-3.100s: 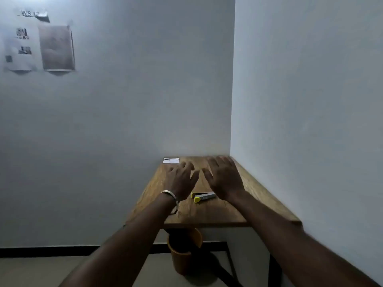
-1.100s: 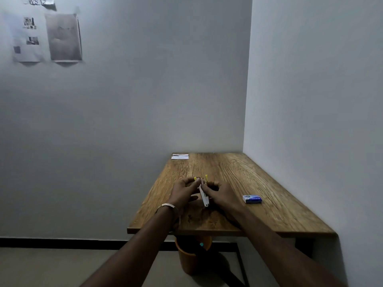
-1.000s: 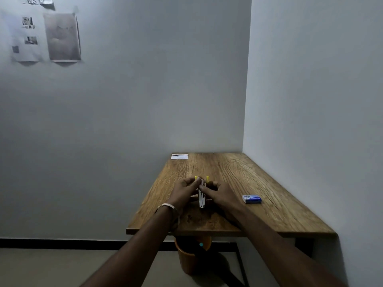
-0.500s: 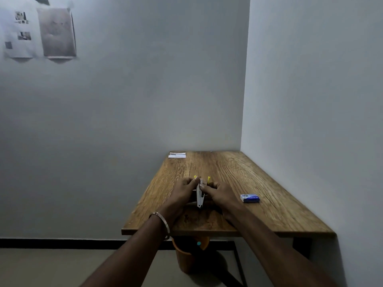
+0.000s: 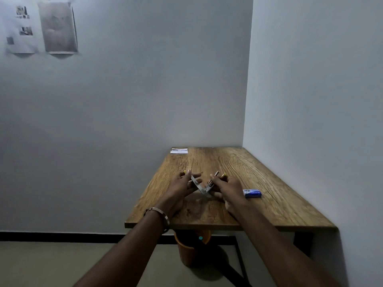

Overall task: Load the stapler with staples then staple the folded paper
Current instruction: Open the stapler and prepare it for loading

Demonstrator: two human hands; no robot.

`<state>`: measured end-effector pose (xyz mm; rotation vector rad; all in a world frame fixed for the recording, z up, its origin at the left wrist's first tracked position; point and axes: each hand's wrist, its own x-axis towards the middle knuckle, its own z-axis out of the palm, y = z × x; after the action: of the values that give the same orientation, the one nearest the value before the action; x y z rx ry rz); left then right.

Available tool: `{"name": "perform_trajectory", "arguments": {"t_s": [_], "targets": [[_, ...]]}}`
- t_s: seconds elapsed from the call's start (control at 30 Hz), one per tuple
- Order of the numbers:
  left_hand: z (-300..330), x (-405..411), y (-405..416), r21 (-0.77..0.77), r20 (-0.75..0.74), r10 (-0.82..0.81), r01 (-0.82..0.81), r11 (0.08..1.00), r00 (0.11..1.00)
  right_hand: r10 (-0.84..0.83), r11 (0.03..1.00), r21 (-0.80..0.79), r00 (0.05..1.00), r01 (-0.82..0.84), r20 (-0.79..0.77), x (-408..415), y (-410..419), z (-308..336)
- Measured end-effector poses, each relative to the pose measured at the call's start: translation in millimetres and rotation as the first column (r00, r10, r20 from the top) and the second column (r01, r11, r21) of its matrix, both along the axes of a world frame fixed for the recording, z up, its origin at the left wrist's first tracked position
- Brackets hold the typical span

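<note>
A small stapler (image 5: 204,188) with metal arms and yellow ends is held just above the wooden table (image 5: 279,204), swung open into a V shape. My left hand (image 5: 182,188) grips its left arm and my right hand (image 5: 227,188) grips its right arm. A small blue box of staples (image 5: 252,193) lies on the table just right of my right hand. The folded white paper (image 5: 179,151) lies flat at the table's far left corner, well beyond both hands.
The table stands in a corner, with walls behind it and along its right side. An orange bin (image 5: 189,248) sits on the floor under the near edge. Sheets of paper (image 5: 41,27) hang on the back wall, upper left.
Both hands picked the stapler up from the table and held it upright between them. Its two arms have now been pulled apart into an open V.
</note>
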<state>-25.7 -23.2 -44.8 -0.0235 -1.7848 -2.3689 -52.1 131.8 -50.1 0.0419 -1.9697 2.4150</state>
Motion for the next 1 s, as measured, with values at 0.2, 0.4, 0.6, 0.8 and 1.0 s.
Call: {"name": "perform_trajectory", "arguments": {"t_s": [0.2,0.4,0.6,0.8,1.0], "targets": [[-6.1,-4.0,-6.0,-0.173,-0.006,0.104,-0.103,0.979,0.995,-0.102,0.990,-0.095,0.995,0.104,0.021,-4.8,1.8,-2.0],[-8.4,-4.2,-14.3,-0.661,-0.259,0.211,-0.332,0.672,0.943,-0.210,0.977,0.024,0.977,0.211,-0.027,-9.1,1.9,-3.4],[-11.9,-3.3,-29.6,-0.799,-0.242,0.198,-0.311,0.514,0.950,-0.286,0.880,0.326,0.933,0.347,-0.220,-7.3,2.9,-5.5],[-12.8,-4.7,-29.8,-0.879,-0.243,0.166,-0.289,0.378,0.956,-0.313,0.779,0.475,0.909,0.411,-0.274,-3.7,4.0,-3.6],[-13.9,-5.7,-28.3,-0.894,-0.245,0.147,-0.282,0.347,0.958,-0.273,0.767,0.511,0.918,0.388,-0.287,-2.9,2.1,-4.7]]}}
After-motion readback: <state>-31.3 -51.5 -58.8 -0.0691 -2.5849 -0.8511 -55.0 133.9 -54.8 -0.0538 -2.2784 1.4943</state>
